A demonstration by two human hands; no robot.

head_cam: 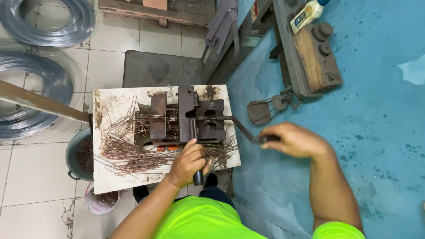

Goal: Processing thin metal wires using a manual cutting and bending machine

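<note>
The wire-bending jig [181, 117] sits mid-board on the stained white work board [106, 172], w/ two levers running out of it. The left hand [188, 161] is clenched round the upright black handle [198, 177], whose long axis runs from the jig toward the person. The right hand [294, 140] is closed on the grip of the side lever [241, 129], which slants out to the right and down off the board's edge — so each hand has its own lever. Bent wire pieces [133, 152] lie heaped left of the left hand. Top right, a white-and-yellow bottle [305, 14] w/ a coloured label lies beside a wooden block [316, 59]. Coils of wire [48, 22] lie top left.
</note>
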